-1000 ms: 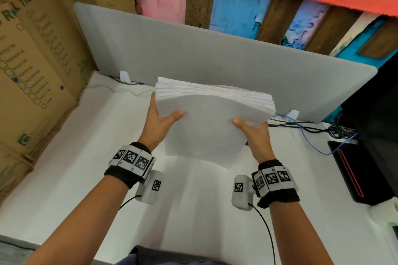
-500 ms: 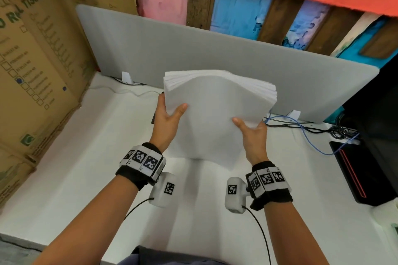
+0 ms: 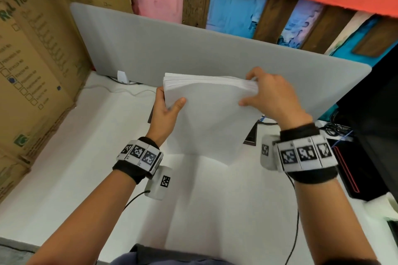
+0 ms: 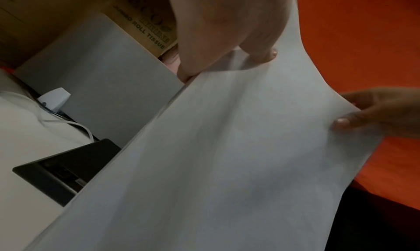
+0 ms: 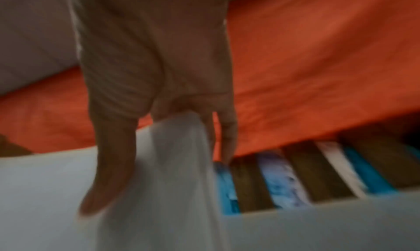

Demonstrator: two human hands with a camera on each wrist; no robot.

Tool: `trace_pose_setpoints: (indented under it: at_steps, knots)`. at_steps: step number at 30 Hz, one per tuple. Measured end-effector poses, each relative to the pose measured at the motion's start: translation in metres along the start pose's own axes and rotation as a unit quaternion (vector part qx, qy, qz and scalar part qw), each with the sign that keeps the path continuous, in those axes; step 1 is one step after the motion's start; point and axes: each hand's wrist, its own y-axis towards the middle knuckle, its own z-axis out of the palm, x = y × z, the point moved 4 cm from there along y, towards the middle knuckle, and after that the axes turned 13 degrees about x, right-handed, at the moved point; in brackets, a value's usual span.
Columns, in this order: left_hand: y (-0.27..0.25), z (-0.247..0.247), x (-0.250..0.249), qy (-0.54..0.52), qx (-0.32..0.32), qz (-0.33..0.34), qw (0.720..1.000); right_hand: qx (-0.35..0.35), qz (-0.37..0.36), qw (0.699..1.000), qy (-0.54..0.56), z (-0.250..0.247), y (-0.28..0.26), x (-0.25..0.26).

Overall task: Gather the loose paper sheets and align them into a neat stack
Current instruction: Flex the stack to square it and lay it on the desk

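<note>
A thick stack of white paper sheets (image 3: 212,114) stands on edge above the white desk (image 3: 86,168), its top edge facing me. My left hand (image 3: 165,112) grips the stack's left side, thumb on the near face. At the top right corner my right hand (image 3: 271,94) holds the stack, thumb in front and fingers curled over the top edge. The left wrist view shows the paper sheets (image 4: 227,156) with the left hand (image 4: 227,44) at their edge and the right hand (image 4: 375,114) at the far side. In the blurred right wrist view, my right hand (image 5: 159,129) holds the paper (image 5: 172,165).
A grey divider panel (image 3: 193,49) runs behind the desk. Cardboard boxes (image 3: 32,60) stand on the left. A dark flat object (image 3: 251,133) lies under the stack, cables (image 3: 338,127) and a black device (image 3: 353,168) sit at the right.
My right hand has moved up from the stack's lower right side to its top right corner. The stack has shifted slightly right and its sheets look more even.
</note>
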Motion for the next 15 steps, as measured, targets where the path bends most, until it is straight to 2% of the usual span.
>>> trace_pose_setpoints:
  at_steps: [2, 4, 8, 12, 15]
  knots:
    - [0.001, 0.001, 0.0, -0.002, 0.0, 0.002, 1.0, 0.047, -0.017, 0.992, -0.118, -0.005, 0.014, 0.024]
    - [0.002, 0.001, -0.002, -0.005, -0.002, 0.007, 1.0, 0.077, -0.057, 0.984, -0.152, 0.0, 0.03, 0.047]
    - [0.006, 0.003, -0.001, -0.016, -0.003, 0.006, 1.0, 0.11, -0.121, 0.973, -0.164, 0.02, 0.049, 0.075]
    - [0.009, 0.003, 0.0, -0.032, 0.011, -0.002, 0.999, 0.104, -0.14, 0.972, -0.157, 0.025, 0.054, 0.077]
    - [0.013, -0.004, 0.006, 0.01, 0.035, -0.018, 0.999, 0.09, -0.153, 0.972, -0.154, 0.021, 0.049, 0.072]
